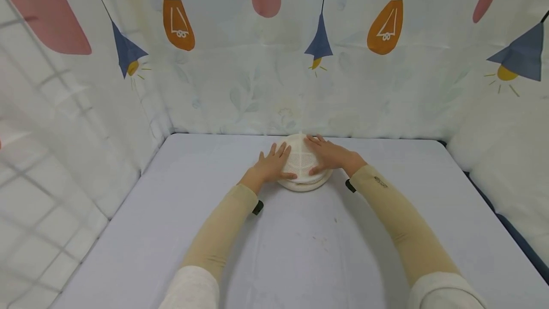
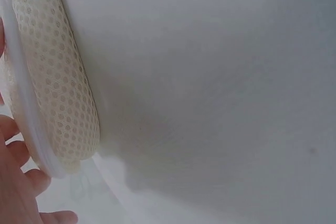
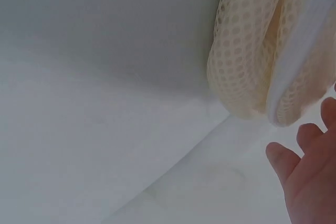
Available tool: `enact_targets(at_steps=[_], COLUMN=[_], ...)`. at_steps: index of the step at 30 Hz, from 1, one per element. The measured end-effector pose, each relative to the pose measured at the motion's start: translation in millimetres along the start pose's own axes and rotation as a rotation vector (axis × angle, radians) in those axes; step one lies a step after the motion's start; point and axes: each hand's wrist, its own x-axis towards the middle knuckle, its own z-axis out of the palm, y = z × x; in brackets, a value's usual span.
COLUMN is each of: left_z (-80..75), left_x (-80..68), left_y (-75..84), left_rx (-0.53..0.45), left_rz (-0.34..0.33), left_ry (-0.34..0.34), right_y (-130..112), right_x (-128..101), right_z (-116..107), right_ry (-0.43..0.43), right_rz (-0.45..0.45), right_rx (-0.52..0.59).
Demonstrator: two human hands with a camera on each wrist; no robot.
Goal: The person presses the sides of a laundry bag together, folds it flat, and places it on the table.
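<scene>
A round, flattened cream mesh bag (image 1: 301, 160) lies at the far side of the table. The left wrist view shows its honeycomb mesh (image 2: 60, 77) and a smooth white band (image 2: 27, 77) round it. My left hand (image 1: 269, 166) rests against its left side, fingers spread and pointing away, fingertips along the band. On the other side my right hand (image 1: 332, 155) lies spread over the bag's right edge. In the right wrist view the mesh is folded in soft layers, with the fingers (image 3: 283, 161) just beyond its end. The bag's underside is hidden.
A white cloth covers the table (image 1: 296, 252), with a few small specks on it. Behind stands a white curtain (image 1: 266, 89) printed with lamps and bulbs. Another sheet (image 1: 51, 166) hangs along the left side.
</scene>
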Motion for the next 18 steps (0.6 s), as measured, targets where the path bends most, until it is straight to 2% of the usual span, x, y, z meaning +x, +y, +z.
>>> enact_targets(at_steps=[8, 18], left_z=[5.4, 5.9], left_x=[0.0, 1.5], left_y=[-0.8, 1.0], left_rx=[0.016, 0.027], left_rz=[-0.014, -0.036], left_ry=[-0.009, -0.019], right_y=[-1.9, -2.4], right_x=[7.6, 10.4], right_z=[6.4, 8.3], right_ry=[-0.052, -0.083], right_rz=[0.002, 0.026], right_rx=[0.054, 0.060])
